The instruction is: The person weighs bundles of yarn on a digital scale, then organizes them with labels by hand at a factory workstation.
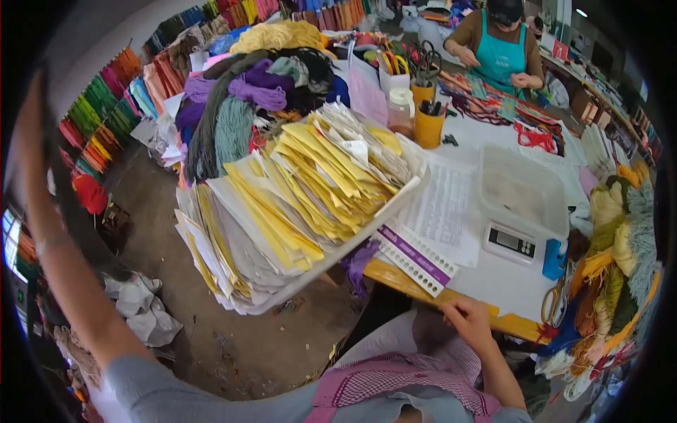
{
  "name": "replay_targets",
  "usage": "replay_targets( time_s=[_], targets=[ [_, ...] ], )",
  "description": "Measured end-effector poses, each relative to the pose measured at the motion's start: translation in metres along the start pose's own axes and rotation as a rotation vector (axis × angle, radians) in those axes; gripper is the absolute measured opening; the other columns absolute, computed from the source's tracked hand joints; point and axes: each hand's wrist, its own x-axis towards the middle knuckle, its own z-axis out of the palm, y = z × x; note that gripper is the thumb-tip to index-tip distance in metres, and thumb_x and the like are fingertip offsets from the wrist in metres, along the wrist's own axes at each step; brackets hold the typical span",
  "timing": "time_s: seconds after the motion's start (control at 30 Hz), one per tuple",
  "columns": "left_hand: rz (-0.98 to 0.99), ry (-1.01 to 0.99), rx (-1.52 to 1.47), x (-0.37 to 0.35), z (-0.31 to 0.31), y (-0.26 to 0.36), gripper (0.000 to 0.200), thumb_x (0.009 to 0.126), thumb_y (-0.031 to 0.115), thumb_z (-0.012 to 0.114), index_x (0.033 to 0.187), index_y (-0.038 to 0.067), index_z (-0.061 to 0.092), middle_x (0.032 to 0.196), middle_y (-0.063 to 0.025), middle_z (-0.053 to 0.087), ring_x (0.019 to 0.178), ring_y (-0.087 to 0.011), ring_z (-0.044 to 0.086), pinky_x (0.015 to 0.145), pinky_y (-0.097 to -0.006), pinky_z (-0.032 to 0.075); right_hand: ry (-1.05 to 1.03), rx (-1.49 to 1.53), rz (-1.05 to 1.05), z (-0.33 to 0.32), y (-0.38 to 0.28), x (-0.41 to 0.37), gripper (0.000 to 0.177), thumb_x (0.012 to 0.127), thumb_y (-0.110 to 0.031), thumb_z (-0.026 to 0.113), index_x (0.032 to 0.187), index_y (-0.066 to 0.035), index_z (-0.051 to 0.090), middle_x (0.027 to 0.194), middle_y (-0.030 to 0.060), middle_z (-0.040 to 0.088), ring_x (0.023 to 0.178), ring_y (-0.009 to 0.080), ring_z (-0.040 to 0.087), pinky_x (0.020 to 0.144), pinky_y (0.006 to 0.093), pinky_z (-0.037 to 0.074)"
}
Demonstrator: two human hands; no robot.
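My left arm reaches far out to the upper left, and my left hand (37,95) is dark and smeared at the rim of the view, so its fingers cannot be made out. Low in front of me, my right hand (469,323) is at the table's front edge with its fingers curled together; whatever they hold, if anything, is hidden. Just beyond it lies a white and purple card with a row of holes (417,258). A white tray (338,262) packed with yellow and white paper packets (296,187) juts over the table's left side.
A digital scale (509,241) carries a clear plastic tub (525,183). Scissors (553,303) lie by yarn hanks (613,261) at right. More yarn (243,106) is heaped behind the packets. A co-worker in a teal apron (502,56) handles threads across the table.
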Motion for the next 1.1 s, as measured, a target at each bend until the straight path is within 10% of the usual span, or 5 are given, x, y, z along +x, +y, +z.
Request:
replay_targets(
  time_s=[0.23, 0.33, 0.7, 0.93, 1.1],
  targets=[
    [0.204, -0.114, -0.386, -0.083, 0.162, 0.169, 0.033, 0.085, 0.039, 0.060, 0.096, 0.009, 0.067, 0.098, -0.0174, 0.066, 0.091, -0.0395, 0.062, 0.076, -0.0466, 0.050, 0.262, -0.064, 0.054, -0.019, 0.016, -0.039, 0.013, 0.086, -0.008, 0.065, 0.078, 0.002, 0.066, 0.061, 0.0034, 0.061, 0.054, 0.0086, 0.056, 0.051, 0.0230, 0.042],
    [0.209, -0.751, -0.646, -0.162, 0.220, 0.223, 0.049, 0.076, 0.047, 0.068, 0.106, 0.007, 0.067, 0.102, -0.0205, 0.067, 0.097, -0.0359, 0.064, 0.084, -0.0437, 0.049, 0.394, -0.011, 0.141, -0.029, 0.011, -0.059, 0.013, 0.085, -0.007, 0.065, 0.077, 0.002, 0.065, 0.061, 0.0031, 0.060, 0.054, 0.0078, 0.055, 0.051, 0.0229, 0.042],
    [0.324, -0.956, -1.194, -0.227, 0.385, 0.175, 0.022, 0.097, 0.017, 0.052, 0.104, -0.001, 0.061, 0.096, -0.0065, 0.061, 0.091, -0.0147, 0.057, 0.082, -0.0287, 0.045, 0.842, -0.543, -0.201, -0.148, -0.028, -0.071, 0.013, 0.087, -0.011, 0.065, 0.088, 0.002, 0.065, 0.077, 0.0079, 0.062, 0.068, 0.0148, 0.058, 0.063, 0.0281, 0.046],
    [0.536, -0.802, -0.481, -0.172, 0.001, 0.201, 0.038, 0.089, 0.029, 0.062, 0.106, -0.004, 0.064, 0.086, -0.0246, 0.066, 0.073, -0.0406, 0.062, 0.068, -0.0416, 0.050, 1.085, -0.858, -0.312, -0.281, -0.074, -0.019, 0.020, 0.088, -0.020, 0.061, 0.094, -0.002, 0.066, 0.083, 0.0165, 0.066, 0.076, 0.0319, 0.065, 0.068, 0.0362, 0.050],
    [0.695, -0.546, -0.671, -0.188, -0.031, 0.140, 0.038, 0.095, 0.043, 0.055, 0.104, 0.010, 0.074, 0.093, -0.0008, 0.073, 0.075, -0.0117, 0.070, 0.058, -0.0261, 0.055, 1.446, -1.205, -0.373, -0.469, -0.084, -0.006, 0.030, 0.088, -0.015, 0.053, 0.116, -0.003, 0.057, 0.101, 0.0209, 0.064, 0.095, 0.0394, 0.061, 0.081, 0.0468, 0.049]
  ],
)
